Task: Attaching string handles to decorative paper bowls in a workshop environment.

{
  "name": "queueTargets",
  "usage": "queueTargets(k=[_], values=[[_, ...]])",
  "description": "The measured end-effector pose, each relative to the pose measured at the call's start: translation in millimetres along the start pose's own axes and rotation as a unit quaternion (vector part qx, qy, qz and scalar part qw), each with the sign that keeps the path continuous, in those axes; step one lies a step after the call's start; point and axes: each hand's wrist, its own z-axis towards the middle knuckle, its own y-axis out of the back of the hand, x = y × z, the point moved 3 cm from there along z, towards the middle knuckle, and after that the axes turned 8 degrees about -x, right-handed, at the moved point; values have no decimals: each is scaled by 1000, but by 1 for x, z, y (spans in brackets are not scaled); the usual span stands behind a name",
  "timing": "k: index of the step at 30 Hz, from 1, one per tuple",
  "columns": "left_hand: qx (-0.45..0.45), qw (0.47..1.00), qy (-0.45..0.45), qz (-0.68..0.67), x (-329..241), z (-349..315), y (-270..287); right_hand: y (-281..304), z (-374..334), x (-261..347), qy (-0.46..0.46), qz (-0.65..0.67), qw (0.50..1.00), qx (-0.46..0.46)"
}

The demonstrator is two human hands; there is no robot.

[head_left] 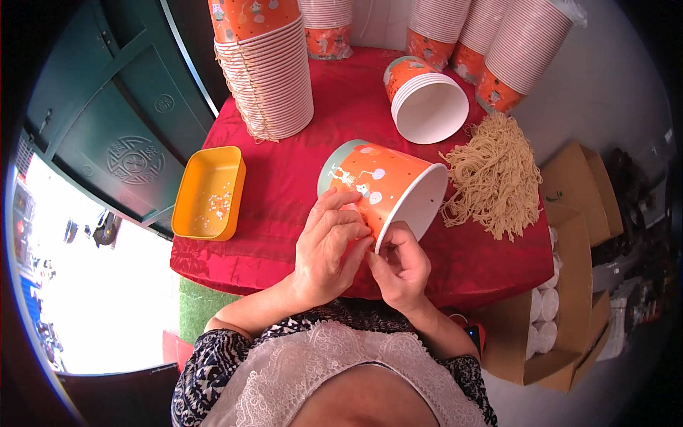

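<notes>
An orange paper bucket (388, 174) with a grey-green base band and white inside lies tilted in front of me, its mouth toward the lower right. My left hand (331, 245) rests against its outer wall, thumb and fingers closed in a pinch close to the rim. Whatever that pinch contains is too small or hidden. With my right hand (402, 270) I grip the rim, thumb outside and fingertips reaching in. A small dark hole shows in the inner wall. To the right of the bucket lies a heap of tan strings (498, 178).
A yellow tray (183, 199) with small pale and reddish bits sits left on the red-covered table (270, 206). Behind are a tall bucket stack (274, 85) hung with strings, a short nested stack (405, 75) on its side, and wrapped stacks (523, 53). Cardboard boxes (576, 285) stand at right.
</notes>
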Motion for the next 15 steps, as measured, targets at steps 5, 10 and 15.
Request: queueTargets(k=[5,10,15], values=[[-12,999,-24,30,2,-2,3,-8,5,19,91,-115,989,-1],[-11,999,13,30,13,9,23,-9,14,33,229,-307,923,-24],[-100,947,86,292,64,15,104,-17,31,55,316,-404,858,7]])
